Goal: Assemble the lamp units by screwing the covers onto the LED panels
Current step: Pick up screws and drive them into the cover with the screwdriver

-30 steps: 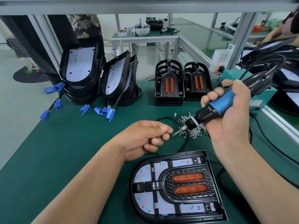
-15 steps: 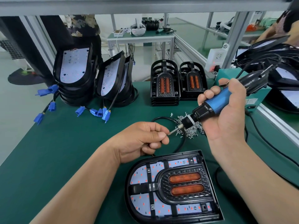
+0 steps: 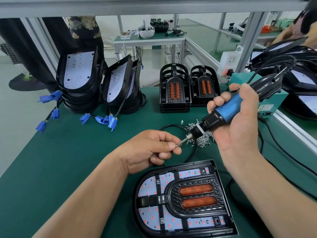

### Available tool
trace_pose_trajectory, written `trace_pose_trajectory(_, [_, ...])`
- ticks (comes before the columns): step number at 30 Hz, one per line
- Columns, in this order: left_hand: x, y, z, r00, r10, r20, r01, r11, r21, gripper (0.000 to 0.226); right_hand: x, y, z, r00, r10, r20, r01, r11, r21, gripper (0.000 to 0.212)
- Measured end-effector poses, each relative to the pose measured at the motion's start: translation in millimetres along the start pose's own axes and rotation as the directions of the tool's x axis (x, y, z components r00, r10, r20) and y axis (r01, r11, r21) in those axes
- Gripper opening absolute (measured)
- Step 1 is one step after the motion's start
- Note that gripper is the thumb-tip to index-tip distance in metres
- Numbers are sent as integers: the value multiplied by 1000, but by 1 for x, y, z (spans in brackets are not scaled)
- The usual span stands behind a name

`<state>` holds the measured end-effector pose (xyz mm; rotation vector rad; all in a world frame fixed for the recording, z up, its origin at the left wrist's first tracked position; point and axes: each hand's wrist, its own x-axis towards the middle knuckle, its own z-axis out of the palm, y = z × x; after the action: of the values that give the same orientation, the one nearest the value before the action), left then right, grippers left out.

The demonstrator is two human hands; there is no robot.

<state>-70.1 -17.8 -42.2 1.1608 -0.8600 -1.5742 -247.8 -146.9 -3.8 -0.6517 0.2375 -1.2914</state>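
The right hand [image 3: 240,131] clenched the blue-and-black electric screwdriver [image 3: 228,109], long axis slanting down-left, bit pointing at a small screw [image 3: 176,144] pinched by the left hand [image 3: 147,150]; the black-covered lamp unit [image 3: 183,198] lay flat on the green mat [image 3: 68,160].

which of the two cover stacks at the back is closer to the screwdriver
The right-hand cover stack, beside the blue screwdriver; the other stack stands farther left.
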Motion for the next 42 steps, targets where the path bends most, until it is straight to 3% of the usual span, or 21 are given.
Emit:
trace_pose_trajectory(21, [4, -2, -1, 998, 32, -62, -34, 999, -27, 16, 0, 3, -3, 999, -32, -43, 29, 997, -65, 19])
trace_pose_trajectory(29, [6, -4, -4, 988, 75, -133, -79, 997, -26, 15, -4, 3, 1, 995, -98, -17, 95, 988, -123, 29])
trace_pose_trajectory(34, [8, -5, -3, 972, 138, -190, -134, 990, 33, 13, -5, 4, 0, 990, -91, -111, 77, 989, -124, 39])
trace_pose_trajectory(42, [8, -5, 0, 964, 134, -232, -134, 991, 16, 12, -5, 6, 0, 991, -92, -95, 83, 992, -95, 38])
